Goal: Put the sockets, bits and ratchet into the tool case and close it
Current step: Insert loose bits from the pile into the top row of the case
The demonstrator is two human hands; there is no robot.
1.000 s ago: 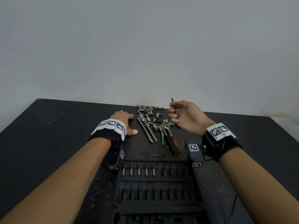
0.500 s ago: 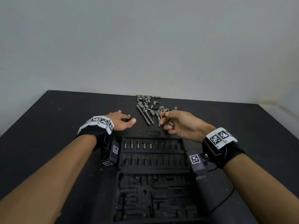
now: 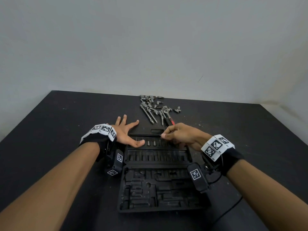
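— Black moulded plastic, the tool case (image 3: 160, 189): lying open and flat on a dark matte table (image 3: 50, 122), ribbed rows of narrow slots in the far half, irregular shaped pockets in the near half. Scuffed and dusty all over.

— And the metal pieces?

— Beyond the case's far edge, heaped loose: small silvery sockets and bits (image 3: 150, 100), a few long slim steel extension bars (image 3: 149, 114), and the ratchet (image 3: 165, 109) with its round toothed head, red showing on the handle. Three or four short steel bits (image 3: 151, 143) already upright in the case's farthest row.

— Hands?

— Left hand (image 3: 126, 132) spread flat at the case's far left corner, fingers straight and released, thumb lying across the farthest row. Right hand (image 3: 180, 135) over the right end of that row, fingers curled, thumb and forefinger pinching a small dark bit (image 3: 160, 135), tip just showing.

— Any writing?

— None readable on the case. Checkered black-and-white marker squares on both wristbands (image 3: 216, 146), tiny characters on them too small to read.
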